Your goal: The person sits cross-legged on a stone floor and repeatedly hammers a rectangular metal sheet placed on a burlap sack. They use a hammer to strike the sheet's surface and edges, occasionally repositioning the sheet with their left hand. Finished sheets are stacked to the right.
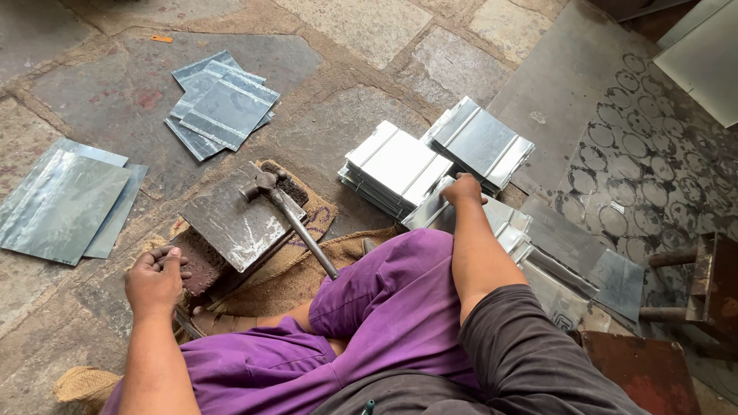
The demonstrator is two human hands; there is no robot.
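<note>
My left hand (156, 278) rests with curled fingers on the edge of a dark block under a flat metal sheet (234, 219). A hammer (286, 214) lies across that sheet, its head at the top and its handle pointing toward my purple-clad leg. My right hand (463, 189) reaches out and grips the edge of a folded shiny metal sheet (438, 211) lying beside a stack of folded sheets (393, 169). A second stack (483, 143) leans just behind it.
I sit on burlap sacking (296, 269) on a stone floor. Loose flat sheets lie at the far left (65, 201) and upper left (223, 106). A large sheet with round cut-out marks (638, 161) is on the right, near a rusty metal stand (703, 280).
</note>
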